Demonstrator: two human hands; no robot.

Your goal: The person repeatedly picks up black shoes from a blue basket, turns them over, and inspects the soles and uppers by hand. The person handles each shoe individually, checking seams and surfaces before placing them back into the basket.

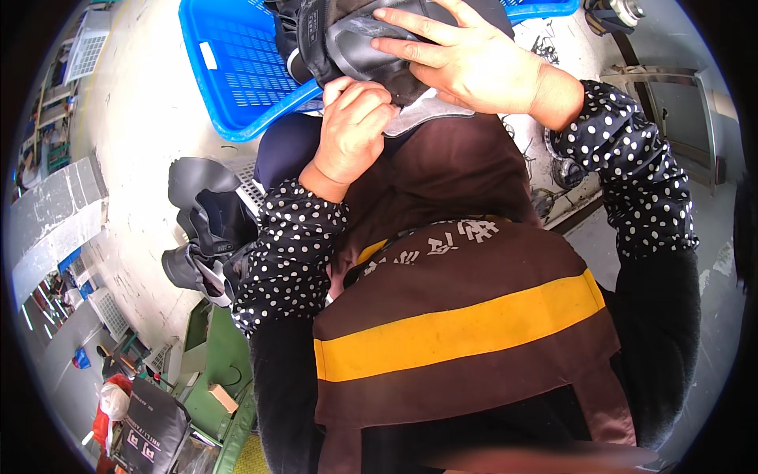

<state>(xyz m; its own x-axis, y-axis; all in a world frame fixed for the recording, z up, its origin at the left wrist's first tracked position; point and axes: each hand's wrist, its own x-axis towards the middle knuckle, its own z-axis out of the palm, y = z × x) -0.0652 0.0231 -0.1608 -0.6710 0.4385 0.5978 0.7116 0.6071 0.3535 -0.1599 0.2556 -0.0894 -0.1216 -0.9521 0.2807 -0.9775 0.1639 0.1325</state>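
Observation:
A black leather-like piece, seemingly a shoe upper [365, 52], lies at the top middle over the near rim of a blue basket [237, 118] and my lap. Its grey underside or lining [422, 112] shows along the near edge. My left hand [355, 126] is closed, thumb and fingers pinching that edge. Across the top of the piece lies my right hand [474, 67], fingers stretched out and spread; its thumb is mostly hidden. More black pieces are bunched in the basket beyond, partly cut off by the frame.
More black uppers [209, 237] are piled to my left beside my knee. A green metal stand [213, 363] is at the lower left, with a dark printed bag [154, 426] nearby. Loose dark scraps lie on the floor to the right, near a metal frame [671, 103].

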